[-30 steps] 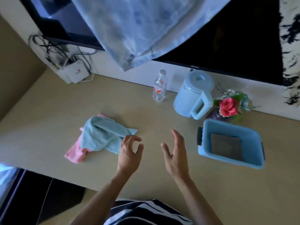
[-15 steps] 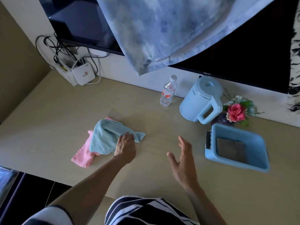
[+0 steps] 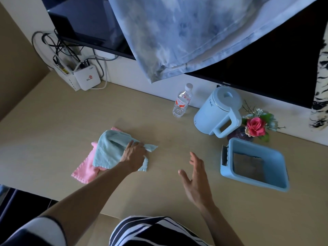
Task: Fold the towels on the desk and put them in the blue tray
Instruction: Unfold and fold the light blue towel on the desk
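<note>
A crumpled light blue towel (image 3: 110, 150) lies on the desk on top of a pink towel (image 3: 85, 170), whose edge sticks out at the lower left. My left hand (image 3: 134, 154) rests on the blue towel's right part with its fingers closed on the cloth. My right hand (image 3: 196, 181) hovers over the bare desk to the right, fingers apart and holding nothing. The blue tray (image 3: 284, 167) sits at the right with a folded grey-brown towel (image 3: 248, 166) lying flat inside it.
Along the back wall stand a water bottle (image 3: 182, 102), a light blue kettle (image 3: 218, 112) and a flower pot (image 3: 255, 125). A white router (image 3: 87, 79) with cables sits at the back left. A tie-dye cloth (image 3: 186, 32) hangs over a dark screen.
My left hand has reached left onto the blue towel and closed on it. My right hand stayed open over the desk.
</note>
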Motion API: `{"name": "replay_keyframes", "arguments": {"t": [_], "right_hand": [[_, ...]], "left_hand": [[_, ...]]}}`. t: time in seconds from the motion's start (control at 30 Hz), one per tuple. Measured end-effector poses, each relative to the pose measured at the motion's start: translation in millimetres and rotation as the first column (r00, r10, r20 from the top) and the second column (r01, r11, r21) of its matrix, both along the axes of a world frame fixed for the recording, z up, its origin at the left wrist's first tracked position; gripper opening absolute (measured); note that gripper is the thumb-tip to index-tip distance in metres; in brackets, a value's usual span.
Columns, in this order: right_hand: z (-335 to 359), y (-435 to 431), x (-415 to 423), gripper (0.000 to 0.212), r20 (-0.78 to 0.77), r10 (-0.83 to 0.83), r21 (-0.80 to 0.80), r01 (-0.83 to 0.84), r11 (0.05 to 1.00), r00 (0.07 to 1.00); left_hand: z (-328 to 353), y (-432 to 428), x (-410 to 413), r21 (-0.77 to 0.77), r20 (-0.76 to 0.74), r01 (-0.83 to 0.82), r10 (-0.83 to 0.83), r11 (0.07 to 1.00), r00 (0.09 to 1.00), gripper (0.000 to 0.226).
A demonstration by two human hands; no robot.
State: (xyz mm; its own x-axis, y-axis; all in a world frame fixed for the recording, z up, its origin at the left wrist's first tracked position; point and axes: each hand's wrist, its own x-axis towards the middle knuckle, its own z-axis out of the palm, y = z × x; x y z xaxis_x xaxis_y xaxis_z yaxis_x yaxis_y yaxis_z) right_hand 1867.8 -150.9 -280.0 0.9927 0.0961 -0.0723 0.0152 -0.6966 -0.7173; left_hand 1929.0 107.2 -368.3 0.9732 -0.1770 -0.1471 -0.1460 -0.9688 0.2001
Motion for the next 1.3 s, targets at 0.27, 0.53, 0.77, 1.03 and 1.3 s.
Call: {"name": "replay_keyframes", "arguments": {"t": [0.27,0.53,0.77,1.03,1.3], "right_hand": [[19.4,7.4,17.9,0.073,0.018,0.024,0.104,-0.026,0.994,1.000],[82.2,20.2,55.0,0.077,0.076,0.120,0.323,-0.139,0.936,0.990],[110.9,15.2,65.7,0.026,-0.096,0.080,0.406,-0.034,0.913,0.992],[122.6,0.1,67.4,0.011,-0.137,-0.029,0.611,0.108,0.784,0.990],[134.2,2.5,63.0,0.024,-0.236,-0.073,0.822,0.239,0.516,0.969]], "left_hand": [[86.2,-24.9,10.3,-0.701,0.058,-0.183,0.311,0.689,0.949,0.020],[153.1,-53.7,1.2,-0.793,0.023,-0.051,0.112,0.608,0.993,0.035],[175.4,-68.0,1.5,-0.872,-0.068,-0.048,-0.024,0.486,0.997,0.029],[174.0,-68.8,1.8,-0.707,0.117,0.102,-0.027,0.700,0.993,0.019],[182.7,-87.1,-3.8,-0.735,0.264,0.202,-0.001,0.647,0.965,0.030]]}}
